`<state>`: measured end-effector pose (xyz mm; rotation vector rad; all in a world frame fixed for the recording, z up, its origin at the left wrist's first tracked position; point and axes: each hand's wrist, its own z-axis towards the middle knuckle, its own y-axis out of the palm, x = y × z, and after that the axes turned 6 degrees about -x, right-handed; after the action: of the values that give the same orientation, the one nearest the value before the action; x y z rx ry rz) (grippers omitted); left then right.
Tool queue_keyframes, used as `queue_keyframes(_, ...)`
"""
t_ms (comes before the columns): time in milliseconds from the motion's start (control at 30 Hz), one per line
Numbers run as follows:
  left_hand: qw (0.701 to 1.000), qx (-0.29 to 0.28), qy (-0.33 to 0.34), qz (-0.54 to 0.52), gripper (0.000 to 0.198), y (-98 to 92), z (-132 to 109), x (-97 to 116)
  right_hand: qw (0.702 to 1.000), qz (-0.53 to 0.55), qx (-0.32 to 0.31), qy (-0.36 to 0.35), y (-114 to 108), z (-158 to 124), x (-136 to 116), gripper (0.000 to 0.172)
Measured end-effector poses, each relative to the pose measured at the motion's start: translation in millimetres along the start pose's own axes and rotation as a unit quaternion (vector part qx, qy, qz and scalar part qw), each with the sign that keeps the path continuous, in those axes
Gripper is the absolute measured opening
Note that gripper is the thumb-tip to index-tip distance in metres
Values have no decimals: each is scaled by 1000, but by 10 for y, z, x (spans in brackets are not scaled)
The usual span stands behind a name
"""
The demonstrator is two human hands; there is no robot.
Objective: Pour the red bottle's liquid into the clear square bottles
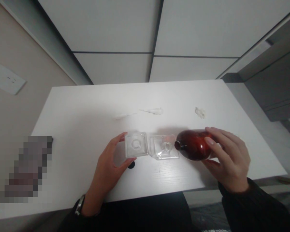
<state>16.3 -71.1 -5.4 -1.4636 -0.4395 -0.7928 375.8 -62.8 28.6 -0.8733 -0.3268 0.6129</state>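
Plainly, a white, faintly grained table [72,119] stands before pale, flat panels [111,25], a socket [7,77] on the left wall. Left hand [111,161] pinches a clear, square vessel [136,145] between thumb and fingers; just right sits another clear piece [163,147]. Right hand [229,154] clasps a glossy, rounded red-brown bottle [195,145], tipped sideways, narrow neck toward that piece.

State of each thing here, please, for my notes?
Bottle: tipped sideways, gripped by the right hand; fill unclear.
Left clear container: gripped by the left hand; contents unclear.
Right clear container: beside the left one, no hand on it.
Black disc: near the left thumb.
Wall socket: nothing plugged in.
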Motion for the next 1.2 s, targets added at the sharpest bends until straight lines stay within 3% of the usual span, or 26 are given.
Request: queue_keyframes(1200, 1000, -15, -7, -18, 65, -19, 7, 31, 998, -58, -18, -15, -89, 117, 7, 90)
